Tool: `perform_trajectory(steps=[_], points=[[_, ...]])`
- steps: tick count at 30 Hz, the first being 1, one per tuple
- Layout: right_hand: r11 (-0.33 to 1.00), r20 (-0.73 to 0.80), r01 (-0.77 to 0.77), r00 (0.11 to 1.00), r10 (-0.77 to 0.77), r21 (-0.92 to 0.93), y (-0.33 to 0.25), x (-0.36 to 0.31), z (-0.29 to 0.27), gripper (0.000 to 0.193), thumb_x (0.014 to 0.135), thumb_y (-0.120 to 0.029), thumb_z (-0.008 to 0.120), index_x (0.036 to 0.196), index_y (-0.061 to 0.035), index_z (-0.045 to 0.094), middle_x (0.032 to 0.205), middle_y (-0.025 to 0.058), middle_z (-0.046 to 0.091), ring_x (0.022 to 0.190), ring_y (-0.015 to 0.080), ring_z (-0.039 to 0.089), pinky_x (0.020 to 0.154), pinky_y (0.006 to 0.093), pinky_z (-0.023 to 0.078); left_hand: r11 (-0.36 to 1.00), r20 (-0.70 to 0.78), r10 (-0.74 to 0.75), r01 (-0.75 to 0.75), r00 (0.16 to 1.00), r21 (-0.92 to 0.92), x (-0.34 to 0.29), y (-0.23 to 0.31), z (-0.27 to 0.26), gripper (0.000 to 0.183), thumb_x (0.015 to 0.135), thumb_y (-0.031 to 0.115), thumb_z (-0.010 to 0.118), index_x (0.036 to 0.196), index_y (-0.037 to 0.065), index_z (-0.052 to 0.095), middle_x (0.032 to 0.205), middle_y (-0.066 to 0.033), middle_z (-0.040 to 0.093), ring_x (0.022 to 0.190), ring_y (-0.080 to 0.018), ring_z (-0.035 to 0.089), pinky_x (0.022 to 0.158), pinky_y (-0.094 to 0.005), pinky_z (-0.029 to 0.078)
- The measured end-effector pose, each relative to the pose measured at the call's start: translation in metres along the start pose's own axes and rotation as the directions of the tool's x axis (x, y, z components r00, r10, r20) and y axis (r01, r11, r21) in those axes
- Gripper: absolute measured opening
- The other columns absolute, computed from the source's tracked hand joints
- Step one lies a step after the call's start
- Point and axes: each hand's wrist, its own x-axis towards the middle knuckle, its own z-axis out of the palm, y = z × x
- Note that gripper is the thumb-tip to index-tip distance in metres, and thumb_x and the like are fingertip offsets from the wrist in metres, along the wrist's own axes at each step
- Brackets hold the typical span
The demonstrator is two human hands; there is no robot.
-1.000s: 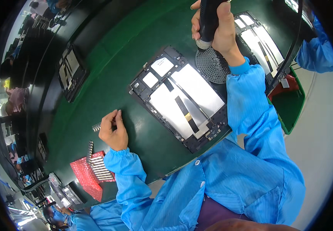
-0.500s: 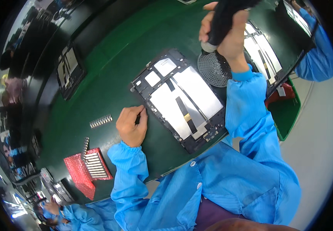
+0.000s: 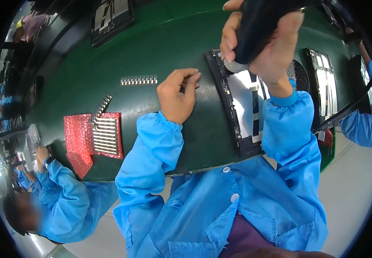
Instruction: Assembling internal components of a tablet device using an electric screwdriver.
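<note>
In my right hand [image 3: 272, 56] is a thick black hand tool [image 3: 254, 32] with a rounded grey end, held over the upper part of an opened tablet-like device [image 3: 242, 96]. Silver panels, a dark strip and a black frame show on this device; my right hand and sleeve hide part of it. My left hand [image 3: 178, 95] rests on the table left of the device, thumb and fingertips pinched together. Whatever they may hold is too small to make out. Partly behind my right wrist lies a round dish [image 3: 301, 76] with small dark pieces.
A strip of small metal parts [image 3: 138, 80] lies left of my left hand. Nearer is a red bubble-wrap pouch [image 3: 77, 133] with rows of strips. Other opened devices [image 3: 323, 81] stand right and far left. A co-worker's blue sleeve [image 3: 68, 182] is at left; a green bin [image 3: 328, 157] at right.
The view has turned, so the table things appear shifted. The black tool has come from beside the round dish to above the device. My left hand's fingers now point out in a pinch.
</note>
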Motion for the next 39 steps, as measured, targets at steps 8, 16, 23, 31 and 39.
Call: perform_trajectory(steps=[8, 16, 23, 31, 39], points=[[0.601, -0.674, -0.696, 0.662, 0.327, -0.393, -0.016, -0.021, 0.038, 0.092, 0.079, -0.078, 0.017, 0.113, 0.0028, 0.044, 0.064, 0.0082, 0.051, 0.052, 0.0156, 0.055, 0.051, 0.028, 0.048, 0.965, 0.019, -0.182, 0.182, 0.983, -0.188, -0.001, -0.002, -0.001, 0.012, 0.088, -0.003, 0.052, 0.096, -0.005, 0.06, 0.081, -0.0092, 0.064, 0.065, -0.0093, 0.059, 0.056, -0.0203, 0.045], [0.631, -0.671, -0.693, 0.655, 0.348, -0.349, -0.014, -0.022, 0.041, 0.095, 0.076, -0.08, 0.016, 0.113, 0.002, 0.044, 0.064, 0.0085, 0.052, 0.053, 0.0152, 0.056, 0.051, 0.028, 0.049, 0.989, 0.023, -0.107, 0.109, 0.994, -0.098, -0.001, -0.001, -0.002, 0.019, 0.086, -0.007, 0.049, 0.097, -0.003, 0.064, 0.079, -0.0081, 0.063, 0.066, -0.01, 0.061, 0.054, -0.0206, 0.044], [0.614, -0.664, -0.712, 0.644, 0.38, -0.339, -0.016, -0.027, 0.038, 0.096, 0.074, -0.082, 0.018, 0.113, 0.0022, 0.043, 0.066, 0.0094, 0.053, 0.054, 0.0158, 0.056, 0.052, 0.0291, 0.048, 0.993, 0.036, -0.068, 0.072, 0.997, -0.095, 0.0, 0.0, -0.001, 0.021, 0.082, -0.011, 0.047, 0.095, -0.005, 0.064, 0.089, -0.012, 0.064, 0.068, -0.0129, 0.062, 0.057, -0.0227, 0.047], [0.492, -0.645, -0.77, 0.623, 0.442, -0.407, -0.017, -0.023, 0.05, 0.1, 0.067, -0.087, 0.025, 0.112, 0.0008, 0.044, 0.068, 0.0109, 0.054, 0.056, 0.0181, 0.057, 0.052, 0.0304, 0.049, 0.991, 0.027, -0.07, 0.072, 0.997, -0.112, 0.001, 0.001, -0.002, 0.022, 0.081, -0.013, 0.047, 0.094, -0.006, 0.063, 0.093, -0.0131, 0.064, 0.07, -0.0138, 0.063, 0.063, -0.0236, 0.05], [0.54, -0.624, -0.743, 0.649, 0.436, -0.396, -0.016, -0.031, 0.049, 0.1, 0.067, -0.087, 0.028, 0.113, 0.0004, 0.045, 0.07, 0.0112, 0.056, 0.057, 0.0184, 0.057, 0.052, 0.0297, 0.05, 0.993, 0.035, -0.063, 0.066, 0.997, -0.099, -0.001, 0.001, -0.003, 0.023, 0.081, -0.013, 0.046, 0.095, -0.007, 0.063, 0.093, -0.0129, 0.064, 0.072, -0.0141, 0.063, 0.065, -0.0236, 0.05]])
